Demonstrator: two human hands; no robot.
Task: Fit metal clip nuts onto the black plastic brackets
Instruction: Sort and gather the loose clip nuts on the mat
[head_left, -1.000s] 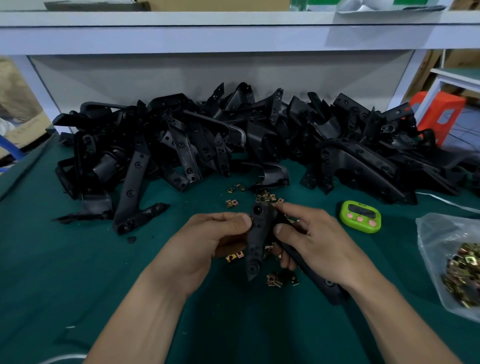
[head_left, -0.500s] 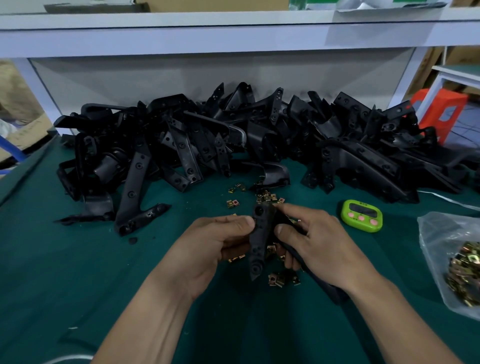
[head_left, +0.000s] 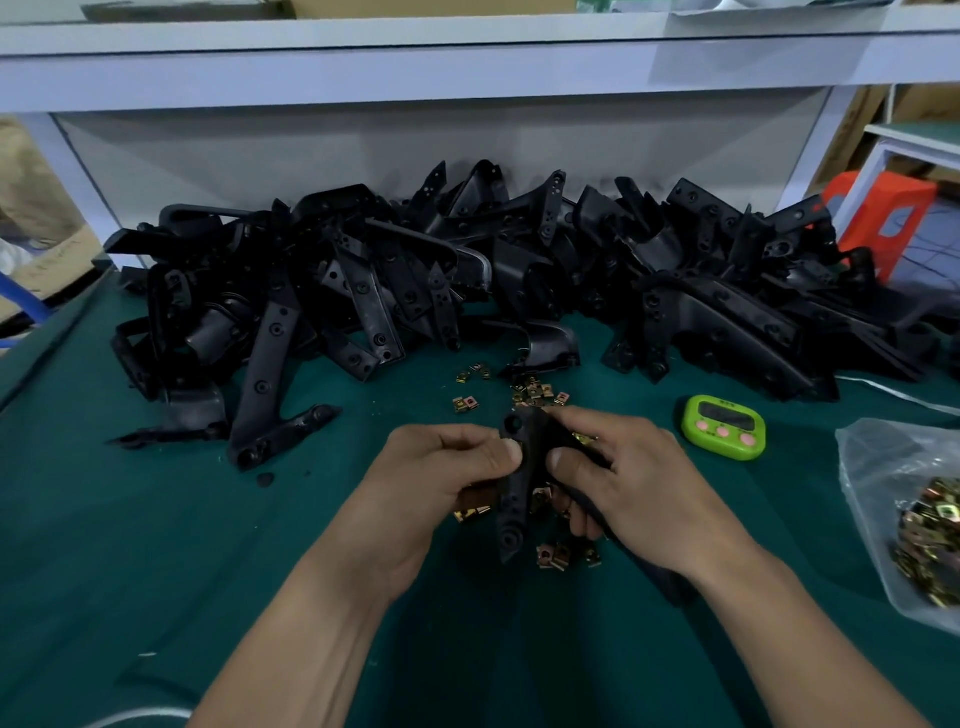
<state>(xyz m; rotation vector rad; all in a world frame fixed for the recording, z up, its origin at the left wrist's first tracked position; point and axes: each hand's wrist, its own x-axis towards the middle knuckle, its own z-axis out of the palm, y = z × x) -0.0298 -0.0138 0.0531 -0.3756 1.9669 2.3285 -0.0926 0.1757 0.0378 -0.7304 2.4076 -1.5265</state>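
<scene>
The black plastic bracket (head_left: 513, 493) is held upright between both hands, just above the desk (head_left: 156, 545), near the middle of its front half. It is a matt, narrow, slightly bent arm with a round hole at its top end and a round boss at its pointed lower end. A second limb runs off to the right beneath the right hand. The left hand (head_left: 441, 478) has its fingers curled, and its thumb tip and forefinger pinch the bracket's left edge just below the top hole. Whether a clip nut sits under that thumb cannot be told. The right hand (head_left: 639, 488) grips the bracket from the other side, thumb pressed on its face and fingers wrapped behind it.

Loose clip nuts (head_left: 535, 392), small brassy folded squares, are scattered on the green cover just beyond the hands, and a few more lie beneath and in front of them. Behind these, a long pile of black brackets (head_left: 415, 275) stretches across the back of the desk, showing the same screw holes and bosses. To the right stands a green timer (head_left: 723, 427) with three pink buttons, its dark screen unreadable. Farther right, a clear plastic bag (head_left: 883, 467) holds many more clip nuts. A white shelf (head_left: 363, 67) spans the top, and an orange stool (head_left: 883, 223) stands beyond the desk's right end. Faint print on the cardboard box (head_left: 31, 208) at the left is too blurred to read.
</scene>
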